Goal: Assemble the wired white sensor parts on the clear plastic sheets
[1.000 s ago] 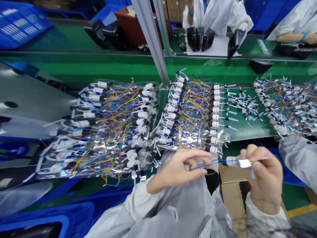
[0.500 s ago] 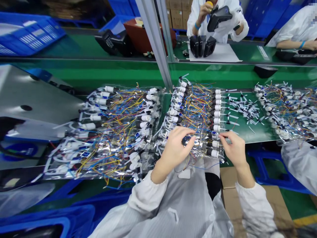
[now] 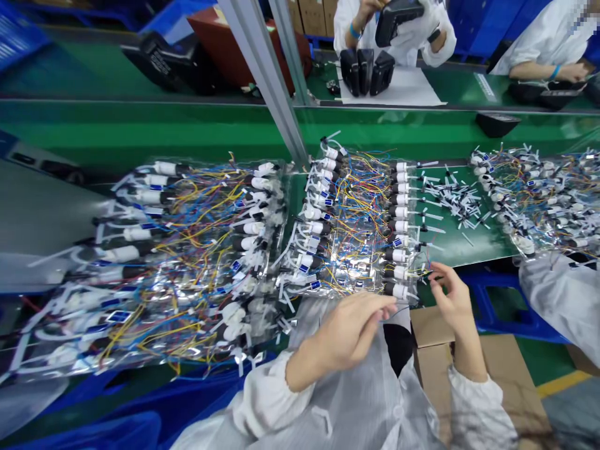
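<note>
Green-belted conveyor [image 3: 154, 128], head view, one line per item.

Left hand [image 3: 351, 331]: left fingers [image 3: 382, 302] drawn nearly closed beside a thin dark wire [image 3: 398, 310]; whether they grip it is too fine to tell.

Right hand [image 3: 452, 306]: right fingers [image 3: 438, 275] curled, part open, nothing visible held, just beside the nearest clear plastic bag [image 3: 360, 253].

Bag contents: white-and-black plastic pump units [image 3: 398, 272] in rows, tangled with blue, yellow and red wires.

Beside it: loose white plastic strips [image 3: 457, 203] on the belt.

Below the hands: brown cardboard box [image 3: 429, 328].

Far side: a co-worker's hands [image 3: 396, 15] around a black plastic device [image 3: 398, 19].
</note>
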A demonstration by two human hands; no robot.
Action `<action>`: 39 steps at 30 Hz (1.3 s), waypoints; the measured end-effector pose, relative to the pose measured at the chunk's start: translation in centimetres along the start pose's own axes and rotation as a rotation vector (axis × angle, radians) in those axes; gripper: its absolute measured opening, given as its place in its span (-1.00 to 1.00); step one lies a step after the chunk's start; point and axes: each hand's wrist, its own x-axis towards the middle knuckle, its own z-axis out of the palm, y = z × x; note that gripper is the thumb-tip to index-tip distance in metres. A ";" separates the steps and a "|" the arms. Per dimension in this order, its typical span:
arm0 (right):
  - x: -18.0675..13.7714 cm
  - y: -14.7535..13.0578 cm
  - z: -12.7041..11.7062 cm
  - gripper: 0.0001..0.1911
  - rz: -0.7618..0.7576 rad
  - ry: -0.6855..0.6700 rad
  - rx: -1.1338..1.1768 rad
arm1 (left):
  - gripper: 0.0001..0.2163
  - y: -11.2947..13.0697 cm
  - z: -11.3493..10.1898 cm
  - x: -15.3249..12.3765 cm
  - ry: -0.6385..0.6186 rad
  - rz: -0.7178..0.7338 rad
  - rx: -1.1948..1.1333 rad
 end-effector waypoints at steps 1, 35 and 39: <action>0.0 0.3 0.5 -0.52 -0.003 -0.036 -0.014 | -0.70 0.1 0.3 0.2 -0.038 0.008 0.029; -2.3 -6.9 1.4 -0.69 0.056 0.103 0.352 | -0.75 -1.9 3.5 4.2 -0.084 -0.245 0.403; -1.3 -5.3 0.0 -0.70 0.061 0.218 0.310 | -0.73 -2.2 3.9 4.2 -0.084 -0.210 0.447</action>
